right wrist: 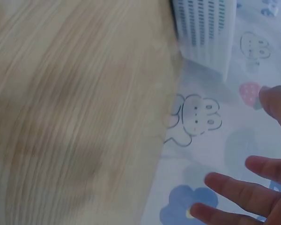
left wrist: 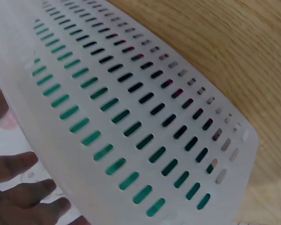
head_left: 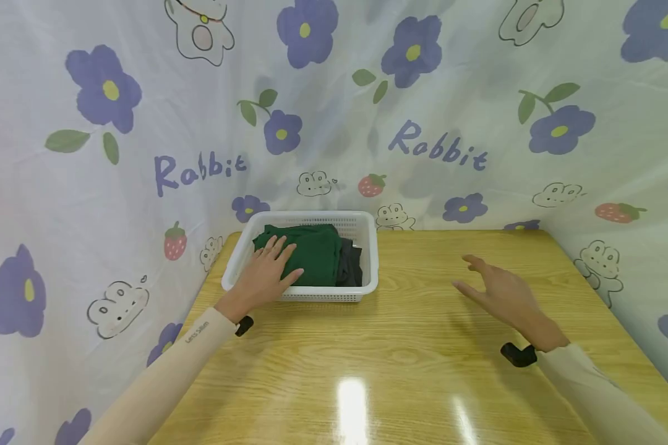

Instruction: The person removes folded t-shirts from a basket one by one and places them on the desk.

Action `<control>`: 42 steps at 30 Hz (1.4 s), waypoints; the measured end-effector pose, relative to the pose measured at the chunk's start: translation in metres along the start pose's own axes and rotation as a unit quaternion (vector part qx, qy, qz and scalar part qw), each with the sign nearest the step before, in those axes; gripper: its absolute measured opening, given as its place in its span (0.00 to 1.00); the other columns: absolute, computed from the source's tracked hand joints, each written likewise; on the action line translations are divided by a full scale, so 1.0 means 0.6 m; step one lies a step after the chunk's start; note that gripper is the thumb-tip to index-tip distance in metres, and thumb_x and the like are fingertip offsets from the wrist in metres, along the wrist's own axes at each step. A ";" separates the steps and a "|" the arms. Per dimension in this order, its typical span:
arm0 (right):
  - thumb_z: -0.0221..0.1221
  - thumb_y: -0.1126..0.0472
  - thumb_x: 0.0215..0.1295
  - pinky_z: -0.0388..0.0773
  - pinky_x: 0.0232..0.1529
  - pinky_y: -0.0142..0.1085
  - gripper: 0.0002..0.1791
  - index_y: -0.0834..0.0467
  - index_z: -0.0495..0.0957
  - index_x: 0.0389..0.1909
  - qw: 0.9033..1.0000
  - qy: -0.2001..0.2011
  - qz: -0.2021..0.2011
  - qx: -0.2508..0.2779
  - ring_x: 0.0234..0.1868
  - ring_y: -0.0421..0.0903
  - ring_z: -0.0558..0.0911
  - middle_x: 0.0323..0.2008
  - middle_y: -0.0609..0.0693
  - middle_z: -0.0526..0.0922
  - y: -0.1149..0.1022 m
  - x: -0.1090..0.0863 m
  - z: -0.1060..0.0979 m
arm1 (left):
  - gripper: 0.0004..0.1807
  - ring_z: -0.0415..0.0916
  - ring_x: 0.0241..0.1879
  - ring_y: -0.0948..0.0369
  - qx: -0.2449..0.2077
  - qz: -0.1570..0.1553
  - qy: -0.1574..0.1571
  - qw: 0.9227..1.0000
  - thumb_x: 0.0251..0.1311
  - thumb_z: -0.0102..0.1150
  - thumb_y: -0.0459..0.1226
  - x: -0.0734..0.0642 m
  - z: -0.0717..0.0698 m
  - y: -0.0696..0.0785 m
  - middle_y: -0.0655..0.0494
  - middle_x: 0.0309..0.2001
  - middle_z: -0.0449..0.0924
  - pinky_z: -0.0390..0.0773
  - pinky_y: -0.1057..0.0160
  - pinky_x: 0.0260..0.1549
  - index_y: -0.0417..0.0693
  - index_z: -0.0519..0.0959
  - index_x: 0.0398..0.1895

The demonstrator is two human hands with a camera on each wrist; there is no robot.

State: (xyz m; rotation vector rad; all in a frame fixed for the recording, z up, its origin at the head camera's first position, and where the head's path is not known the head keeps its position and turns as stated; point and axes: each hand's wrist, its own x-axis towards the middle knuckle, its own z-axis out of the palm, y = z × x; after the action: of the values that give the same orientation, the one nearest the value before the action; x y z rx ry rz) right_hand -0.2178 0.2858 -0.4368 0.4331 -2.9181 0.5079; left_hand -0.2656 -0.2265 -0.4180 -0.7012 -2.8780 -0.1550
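A white plastic basket [head_left: 369, 247] with slotted walls stands at the back left of the table. Inside it lies a folded dark green cloth [head_left: 314, 256], beside some black cloth [head_left: 351, 262] on the right. My left hand [head_left: 264, 272] is over the basket's near left part, fingers spread and overlapping the green cloth in the head view. From the left wrist, the fingers [left wrist: 23, 192] show beyond the basket rim. My right hand [head_left: 503, 293] hovers above the right side of the table, thumb and fingers apart, with nothing held; the right wrist view shows its fingers [right wrist: 243, 192] spread too.
The wooden table [head_left: 423, 383] has a glossy surface with light reflections. A white curtain [head_left: 334, 136] printed with flowers, rabbits and strawberries hangs behind the table and along both sides. Dark wrist-worn devices [head_left: 519, 355] sit under both wrists.
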 end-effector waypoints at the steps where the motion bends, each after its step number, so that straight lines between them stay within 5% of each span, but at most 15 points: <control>1: 0.53 0.31 0.73 0.73 0.18 0.40 0.41 0.55 0.65 0.75 1.000 0.001 -0.003 0.004 0.36 0.57 0.86 0.59 0.66 0.81 -0.004 0.003 0.002 | 0.38 0.51 0.77 0.36 -0.007 -0.001 0.006 1.000 0.77 0.52 0.55 0.001 0.000 -0.003 0.33 0.77 0.56 0.62 0.34 0.68 0.39 0.63 0.77; 6: 0.52 0.31 0.74 0.81 0.30 0.45 0.37 0.55 0.74 0.68 1.000 0.010 -0.017 0.017 0.41 0.53 0.87 0.49 0.56 0.88 -0.024 0.023 0.013 | 0.28 0.70 0.67 0.39 -0.056 -0.026 0.020 0.998 0.76 0.57 0.46 0.004 -0.001 -0.016 0.33 0.68 0.70 0.75 0.40 0.59 0.35 0.72 0.69; 10: 0.53 0.33 0.74 0.82 0.34 0.46 0.34 0.56 0.77 0.65 0.999 0.015 -0.025 0.041 0.40 0.49 0.87 0.45 0.52 0.89 -0.041 0.041 0.023 | 0.23 0.82 0.47 0.47 -0.094 -0.050 0.012 0.994 0.75 0.58 0.42 0.007 -0.004 -0.025 0.37 0.59 0.79 0.82 0.46 0.47 0.35 0.76 0.63; 13: 0.55 0.35 0.75 0.82 0.35 0.45 0.32 0.56 0.78 0.63 0.997 0.018 -0.027 0.070 0.37 0.47 0.87 0.44 0.51 0.89 -0.054 0.053 0.028 | 0.20 0.79 0.27 0.55 -0.118 -0.069 0.003 0.991 0.75 0.58 0.42 0.009 -0.005 -0.036 0.43 0.42 0.84 0.80 0.51 0.33 0.35 0.78 0.59; 18: 0.56 0.37 0.74 0.83 0.37 0.47 0.28 0.54 0.80 0.61 0.992 0.014 -0.017 0.125 0.37 0.46 0.86 0.44 0.51 0.88 -0.080 0.073 0.035 | 0.18 0.66 0.16 0.59 -0.154 -0.093 0.002 0.984 0.75 0.58 0.41 0.014 -0.003 -0.058 0.55 0.21 0.75 0.69 0.57 0.21 0.35 0.79 0.56; 22: 0.58 0.38 0.74 0.82 0.37 0.45 0.26 0.54 0.82 0.59 0.986 0.010 -0.015 0.168 0.37 0.46 0.86 0.43 0.51 0.88 -0.104 0.090 0.040 | 0.17 0.68 0.18 0.58 -0.166 -0.117 -0.003 0.979 0.75 0.57 0.41 0.017 -0.001 -0.076 0.51 0.22 0.78 0.71 0.57 0.24 0.35 0.79 0.56; 27: 0.60 0.41 0.74 0.82 0.32 0.42 0.24 0.55 0.82 0.57 0.975 -0.006 -0.009 0.224 0.32 0.43 0.85 0.42 0.52 0.88 -0.135 0.109 0.046 | 0.20 0.81 0.41 0.45 -0.189 -0.143 -0.017 0.971 0.75 0.57 0.42 0.021 -0.008 -0.090 0.37 0.48 0.84 0.80 0.46 0.41 0.34 0.78 0.58; 31: 0.61 0.42 0.74 0.84 0.34 0.43 0.23 0.54 0.81 0.57 0.961 -0.029 0.007 0.274 0.31 0.44 0.85 0.41 0.53 0.88 -0.157 0.122 0.050 | 0.24 0.76 0.57 0.37 -0.209 -0.163 -0.046 0.963 0.76 0.55 0.43 0.027 -0.014 -0.097 0.31 0.61 0.76 0.77 0.39 0.52 0.32 0.74 0.63; 39: 0.61 0.45 0.74 0.85 0.33 0.41 0.18 0.53 0.82 0.54 0.936 -0.062 0.012 0.347 0.32 0.49 0.85 0.38 0.52 0.87 -0.208 0.147 0.060 | 0.31 0.70 0.62 0.36 -0.258 -0.213 -0.099 0.937 0.77 0.51 0.46 0.029 -0.024 -0.100 0.29 0.67 0.69 0.74 0.39 0.57 0.32 0.64 0.71; 42: 0.61 0.46 0.75 0.85 0.33 0.40 0.18 0.54 0.81 0.55 0.927 -0.075 0.008 0.366 0.33 0.52 0.86 0.39 0.56 0.87 -0.225 0.156 0.067 | 0.33 0.72 0.59 0.39 -0.264 -0.218 -0.111 0.933 0.77 0.51 0.48 0.028 -0.026 -0.100 0.31 0.66 0.70 0.74 0.41 0.54 0.33 0.62 0.73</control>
State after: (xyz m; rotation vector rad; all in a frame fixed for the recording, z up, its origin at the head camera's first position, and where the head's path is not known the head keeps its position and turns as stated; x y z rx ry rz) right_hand -0.2691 0.1261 -0.4144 0.5420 -2.7630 1.6407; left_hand -0.3059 -0.2743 -0.4030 -0.1276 -3.1849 -0.9943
